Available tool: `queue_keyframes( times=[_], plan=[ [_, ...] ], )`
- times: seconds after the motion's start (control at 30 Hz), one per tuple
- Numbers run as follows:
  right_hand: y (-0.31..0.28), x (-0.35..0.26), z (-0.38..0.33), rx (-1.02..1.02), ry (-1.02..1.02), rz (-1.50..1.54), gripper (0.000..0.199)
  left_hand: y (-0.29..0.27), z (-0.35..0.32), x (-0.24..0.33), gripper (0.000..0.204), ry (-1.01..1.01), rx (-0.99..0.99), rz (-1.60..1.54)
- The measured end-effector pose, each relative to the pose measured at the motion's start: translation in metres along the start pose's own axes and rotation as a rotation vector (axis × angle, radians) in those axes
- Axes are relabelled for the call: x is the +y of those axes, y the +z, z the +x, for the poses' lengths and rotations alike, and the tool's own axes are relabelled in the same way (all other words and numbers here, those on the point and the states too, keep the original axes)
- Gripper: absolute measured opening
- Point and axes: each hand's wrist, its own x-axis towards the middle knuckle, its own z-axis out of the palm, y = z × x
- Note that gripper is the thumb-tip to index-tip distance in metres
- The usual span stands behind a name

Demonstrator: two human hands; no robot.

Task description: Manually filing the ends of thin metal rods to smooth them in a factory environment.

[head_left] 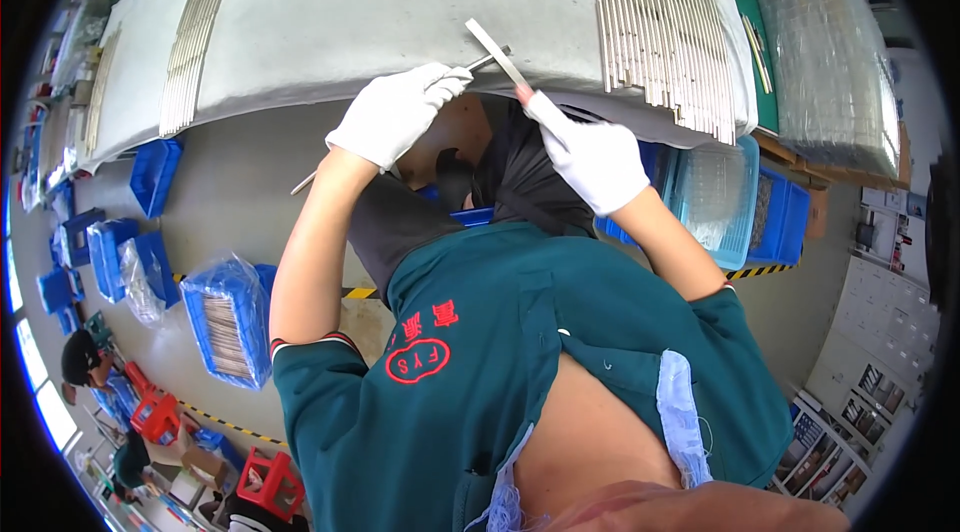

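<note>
My left hand (395,114), in a white glove, is closed round a thin metal rod (484,62). One end of the rod sticks out past my fingertips, and the other shows behind my forearm. My right hand (592,160), gloved in white with a bare fingertip showing, grips a flat pale strip (488,40). The strip slants up to the left and crosses the rod's end; whether they touch I cannot tell. Both hands are at the near edge of a table with a light grey cover (400,7).
Many rods lie side by side in a right row (660,32) and a smaller left row (198,47). Clear plastic trays (830,72) are stacked at the right. Blue bins (778,217) stand right of my legs; a bagged blue crate (228,322) of rods is at left. People work at lower left.
</note>
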Motion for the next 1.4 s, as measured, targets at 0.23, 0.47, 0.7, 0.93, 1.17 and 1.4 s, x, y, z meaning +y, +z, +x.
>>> queue_keyframes(
  times=[0.23,0.47,0.7,0.93,1.17,1.4],
  plan=[
    [-0.002,0.003,0.01,0.011,0.002,0.014,0.057,-0.005,0.002,0.012,0.027,-0.084,-0.033,-0.002],
    [-0.007,0.005,-0.01,-0.049,-0.018,-0.051,0.054,0.003,-0.001,0.001,0.027,-0.07,-0.017,-0.077],
    [0.001,0.0,-0.011,0.011,0.0,-0.062,0.051,0.005,-0.001,0.003,0.028,0.036,0.034,0.139],
    [-0.007,0.008,0.009,-0.056,0.115,0.024,0.034,0.006,-0.001,0.003,0.028,0.023,0.045,0.044],
    [0.007,0.012,-0.005,-0.013,-0.096,-0.054,0.016,0.013,-0.003,-0.001,0.027,0.065,0.107,0.043],
    [0.006,0.016,-0.007,-0.016,-0.083,0.014,0.022,0.002,0.004,0.015,0.032,-0.305,-0.107,-0.271]
  ],
)
